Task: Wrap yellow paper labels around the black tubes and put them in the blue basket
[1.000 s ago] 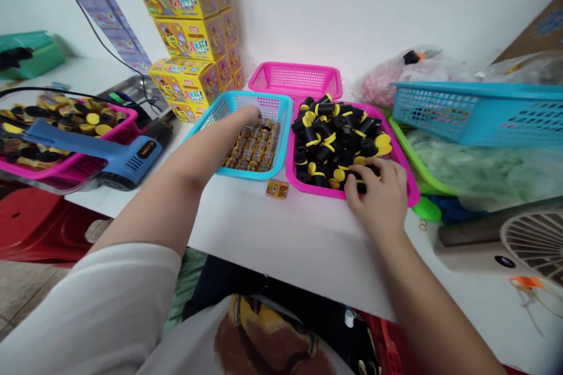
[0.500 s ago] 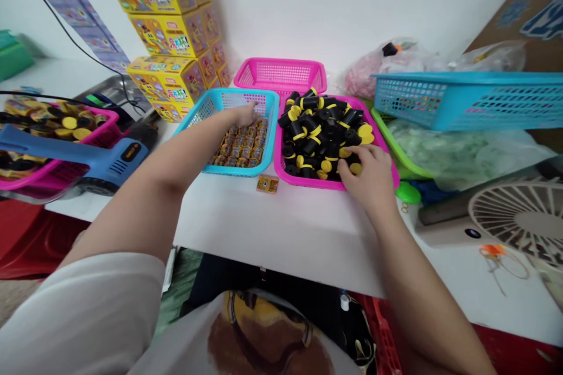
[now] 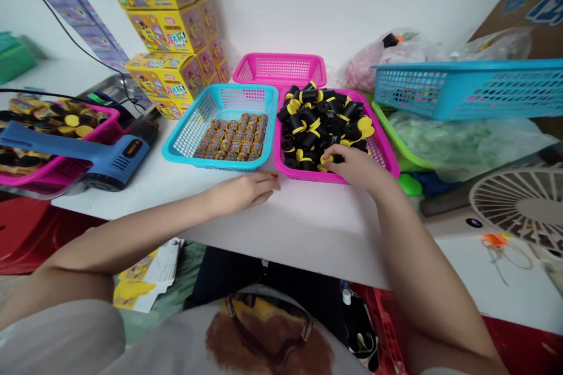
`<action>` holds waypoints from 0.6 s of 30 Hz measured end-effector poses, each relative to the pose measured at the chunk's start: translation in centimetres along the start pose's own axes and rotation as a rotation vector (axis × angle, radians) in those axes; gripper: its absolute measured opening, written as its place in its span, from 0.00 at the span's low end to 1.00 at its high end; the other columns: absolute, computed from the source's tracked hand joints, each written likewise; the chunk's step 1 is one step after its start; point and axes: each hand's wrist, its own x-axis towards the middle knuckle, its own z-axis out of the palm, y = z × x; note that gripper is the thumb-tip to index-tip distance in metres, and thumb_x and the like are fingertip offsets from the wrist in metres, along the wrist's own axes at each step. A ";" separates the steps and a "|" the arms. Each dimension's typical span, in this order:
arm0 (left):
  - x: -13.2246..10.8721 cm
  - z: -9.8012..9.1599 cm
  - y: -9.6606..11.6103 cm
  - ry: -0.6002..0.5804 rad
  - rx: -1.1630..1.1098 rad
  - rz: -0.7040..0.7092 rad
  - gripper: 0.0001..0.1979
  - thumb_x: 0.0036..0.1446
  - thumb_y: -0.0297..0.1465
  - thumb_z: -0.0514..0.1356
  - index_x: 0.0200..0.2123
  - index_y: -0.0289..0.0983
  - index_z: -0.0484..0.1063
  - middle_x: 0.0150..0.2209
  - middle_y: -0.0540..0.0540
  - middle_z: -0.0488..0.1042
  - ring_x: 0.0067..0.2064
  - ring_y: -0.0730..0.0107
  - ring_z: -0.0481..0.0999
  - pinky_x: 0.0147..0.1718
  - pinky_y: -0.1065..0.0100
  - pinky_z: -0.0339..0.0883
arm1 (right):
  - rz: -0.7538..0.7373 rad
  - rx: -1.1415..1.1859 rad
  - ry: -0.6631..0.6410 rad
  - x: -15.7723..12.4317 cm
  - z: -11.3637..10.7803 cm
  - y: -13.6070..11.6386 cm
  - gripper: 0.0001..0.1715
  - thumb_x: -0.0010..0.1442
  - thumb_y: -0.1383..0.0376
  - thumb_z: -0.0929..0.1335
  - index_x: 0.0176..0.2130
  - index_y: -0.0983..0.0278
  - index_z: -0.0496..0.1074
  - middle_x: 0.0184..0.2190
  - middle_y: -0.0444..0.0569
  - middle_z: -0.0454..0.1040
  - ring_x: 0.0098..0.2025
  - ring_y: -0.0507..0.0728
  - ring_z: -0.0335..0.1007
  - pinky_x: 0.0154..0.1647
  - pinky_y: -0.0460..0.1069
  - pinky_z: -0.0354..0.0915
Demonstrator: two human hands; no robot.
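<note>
My left hand [image 3: 246,190] rests on the white table [image 3: 308,228] just in front of the blue basket [image 3: 185,137] of small gold-wrapped pieces [image 3: 233,137]. Its fingers are pressed together and point right, covering the spot where a small yellow label lay. I cannot see whether anything is in them. My right hand [image 3: 358,167] reaches into the near edge of the pink tray [image 3: 387,152], which is heaped with black and yellow caps [image 3: 321,120]. Its fingertips are curled on one cap at the front of the heap.
A blue heat gun [image 3: 109,158] and a pink tray of pieces [image 3: 105,126] lie at the left. Stacked yellow boxes [image 3: 169,29] and an empty pink basket [image 3: 281,67] stand behind. At the right are a raised blue basket [image 3: 466,88], a green tray [image 3: 396,149] and a fan [image 3: 519,211].
My left hand has pulled back out of the blue basket and come down on the table over the small yellow label. My right hand has shifted slightly left in the pink tray.
</note>
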 end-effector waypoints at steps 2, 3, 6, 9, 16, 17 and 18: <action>-0.1 1.7 0.1 -0.074 0.042 -0.196 0.18 0.75 0.28 0.51 0.61 0.30 0.73 0.60 0.33 0.78 0.62 0.58 0.80 0.64 0.57 0.73 | 0.004 0.039 0.069 -0.6 0.0 -0.3 0.12 0.66 0.57 0.66 0.45 0.56 0.77 0.43 0.51 0.79 0.42 0.61 0.75 0.50 0.59 0.73; -0.2 2.2 0.1 -0.130 0.071 -0.249 0.20 0.74 0.26 0.51 0.64 0.31 0.70 0.63 0.33 0.76 0.64 0.58 0.78 0.64 0.57 0.73 | 0.002 0.068 0.133 -0.9 0.1 -0.4 0.14 0.66 0.58 0.66 0.47 0.57 0.77 0.44 0.52 0.78 0.43 0.61 0.75 0.50 0.60 0.73; -0.4 2.6 0.1 -0.240 0.123 -0.280 0.26 0.72 0.20 0.48 0.70 0.37 0.65 0.65 0.36 0.75 0.65 0.59 0.78 0.61 0.59 0.75 | -0.044 0.155 0.382 -1.7 0.5 -0.5 0.20 0.68 0.58 0.64 0.55 0.56 0.77 0.49 0.56 0.74 0.50 0.63 0.73 0.53 0.61 0.74; -0.9 2.3 1.0 -0.280 0.161 -0.241 0.29 0.71 0.19 0.47 0.71 0.40 0.64 0.59 0.36 0.80 0.62 0.56 0.80 0.54 0.60 0.79 | -0.094 0.148 0.543 -2.2 1.0 -0.4 0.26 0.71 0.58 0.62 0.65 0.54 0.72 0.56 0.59 0.68 0.59 0.65 0.69 0.58 0.64 0.74; -2.7 1.3 4.9 -0.273 0.237 -0.155 0.33 0.69 0.17 0.45 0.75 0.39 0.55 0.63 0.35 0.77 0.64 0.55 0.79 0.56 0.61 0.77 | -0.066 0.076 0.620 -2.4 1.3 -0.9 0.25 0.73 0.59 0.61 0.64 0.55 0.73 0.58 0.60 0.63 0.64 0.67 0.66 0.65 0.68 0.70; -3.0 1.3 5.5 -0.270 0.257 -0.150 0.34 0.69 0.16 0.45 0.75 0.38 0.53 0.62 0.33 0.77 0.63 0.55 0.79 0.56 0.61 0.77 | -0.065 0.085 0.620 -2.4 1.3 -1.0 0.25 0.73 0.59 0.61 0.64 0.55 0.73 0.58 0.60 0.63 0.65 0.68 0.66 0.65 0.67 0.71; -3.4 1.3 6.1 -0.264 0.273 -0.141 0.34 0.68 0.16 0.46 0.75 0.37 0.52 0.62 0.32 0.77 0.62 0.54 0.80 0.55 0.61 0.78 | -0.066 0.090 0.620 -2.5 1.3 -1.0 0.25 0.73 0.59 0.61 0.64 0.55 0.73 0.59 0.61 0.63 0.65 0.68 0.65 0.65 0.67 0.71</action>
